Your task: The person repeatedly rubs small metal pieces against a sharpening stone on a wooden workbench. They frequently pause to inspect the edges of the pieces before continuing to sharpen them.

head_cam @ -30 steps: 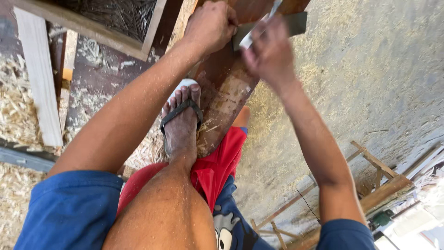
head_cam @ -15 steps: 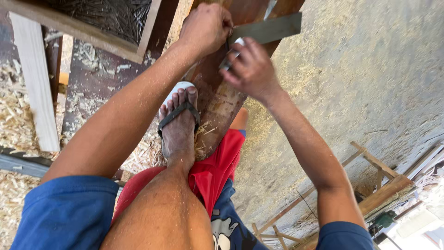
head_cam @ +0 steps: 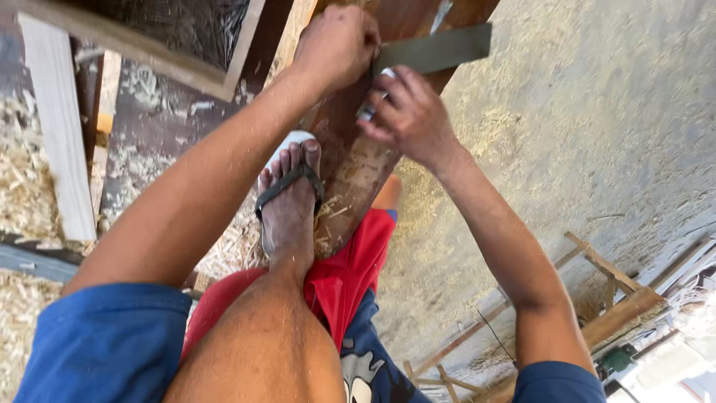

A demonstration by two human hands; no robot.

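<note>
A reddish-brown wooden board (head_cam: 358, 168) runs away from me, with my sandalled foot (head_cam: 289, 201) pressed on it. My left hand (head_cam: 337, 45) is closed on the left end of a flat grey metal blade (head_cam: 440, 48) that lies across the board's far part. Just below the blade, my right hand (head_cam: 409, 113) has its fingers curled around a small shiny metal piece (head_cam: 370, 108) against the board. What that piece is I cannot tell.
Wood shavings (head_cam: 26, 186) cover the ground at left, beside a pale plank (head_cam: 56, 127) and a wooden frame (head_cam: 164, 60). Sawdust-strewn concrete floor (head_cam: 597, 134) lies at right, with wooden trestle pieces (head_cam: 611, 298) at the lower right.
My right hand has come down off the blade toward me and now sits lower on the board. More of the grey blade shows. My left hand keeps its grip.
</note>
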